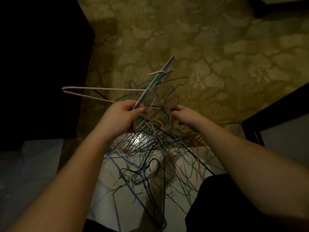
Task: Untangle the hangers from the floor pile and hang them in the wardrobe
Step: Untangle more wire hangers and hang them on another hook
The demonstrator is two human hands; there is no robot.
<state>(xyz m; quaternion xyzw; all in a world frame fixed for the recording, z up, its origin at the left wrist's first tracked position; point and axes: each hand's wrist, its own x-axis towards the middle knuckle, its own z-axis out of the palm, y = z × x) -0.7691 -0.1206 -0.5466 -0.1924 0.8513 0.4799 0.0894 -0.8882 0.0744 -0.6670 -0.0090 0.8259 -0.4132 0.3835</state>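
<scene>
Below, tangled hangers (150, 148), patterned carpet (217, 56)

pile (150, 151): tangled thin wire hangers, many colours, on floor | grey hanger (153, 82): raised, tilted | pink hanger (100, 93): raised, roughly level, crossing grey

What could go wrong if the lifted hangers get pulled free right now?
The pink hanger crosses the grey-blue hanger gripped by the left hand, and its hook loops over it, so a hard pull may lock them tighter. The right hand pinches wire that seems to run into the floor pile; lifting could drag more hangers up. Loose wire ends near the fingers could scratch.
</scene>
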